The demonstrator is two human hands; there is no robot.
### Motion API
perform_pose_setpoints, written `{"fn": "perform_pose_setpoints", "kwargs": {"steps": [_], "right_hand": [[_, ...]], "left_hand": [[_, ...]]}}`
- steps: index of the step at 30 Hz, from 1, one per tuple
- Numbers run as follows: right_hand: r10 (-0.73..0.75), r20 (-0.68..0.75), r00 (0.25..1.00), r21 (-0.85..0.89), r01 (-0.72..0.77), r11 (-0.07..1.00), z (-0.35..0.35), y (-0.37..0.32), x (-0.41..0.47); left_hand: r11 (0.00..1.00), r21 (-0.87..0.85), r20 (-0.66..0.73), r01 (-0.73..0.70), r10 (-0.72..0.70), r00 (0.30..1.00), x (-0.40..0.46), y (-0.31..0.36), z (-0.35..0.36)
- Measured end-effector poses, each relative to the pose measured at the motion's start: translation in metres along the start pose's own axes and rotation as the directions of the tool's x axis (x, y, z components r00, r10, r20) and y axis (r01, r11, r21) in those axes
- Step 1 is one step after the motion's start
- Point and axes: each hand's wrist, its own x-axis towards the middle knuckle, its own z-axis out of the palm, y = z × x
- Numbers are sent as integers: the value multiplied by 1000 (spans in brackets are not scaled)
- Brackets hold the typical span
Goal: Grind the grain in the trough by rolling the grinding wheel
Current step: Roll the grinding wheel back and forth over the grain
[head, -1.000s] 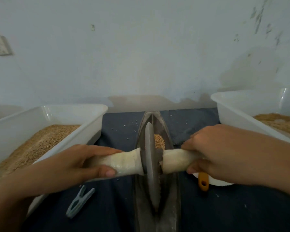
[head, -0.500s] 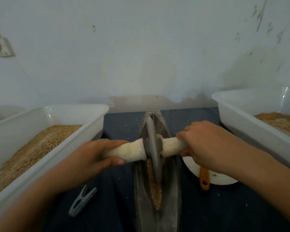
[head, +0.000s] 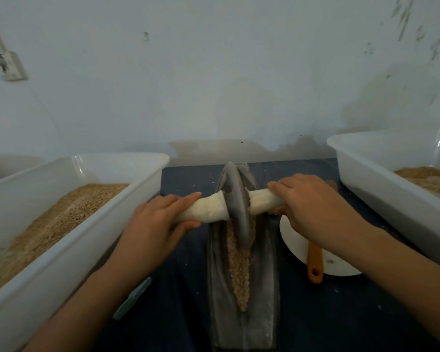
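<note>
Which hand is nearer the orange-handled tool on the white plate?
Right. The right hand grips the wheel's handle directly above the orange-handled tool, its wrist overlapping it. The left hand is across the trough.

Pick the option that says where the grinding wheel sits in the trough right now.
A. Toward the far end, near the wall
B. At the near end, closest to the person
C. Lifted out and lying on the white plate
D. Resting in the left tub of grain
A: the grinding wheel stands in the far part of the trough, leaving the grain uncovered on the near side.
</note>
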Motion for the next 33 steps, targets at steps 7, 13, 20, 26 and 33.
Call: {"fn": "perform_pose_setpoints", "kwargs": {"steps": [7,13,20,26,33], "right_hand": [[-86,195,977,39,80,996,-36,-5,-15],[-112,308,945,166,63,984,-59,-4,-29],[-13,16,1000,-32,13,999,-5,-4,-2],[-89,150,985,-4,91,996,-29,-4,-11],[-103,274,956,169,57,984,-57,-3,-28]], "left_hand": [[936,-335,339,108,13,941,-4,-10,-33],[893,-432,465,122,104,879,-8,-9,-51],[997,-63,86,36,-30,996,1,-2,-4],[955,-290,284,66,20,959,-1,-10,-27],[899,-416,513,136,108,852,-8,-13,-53]]}}
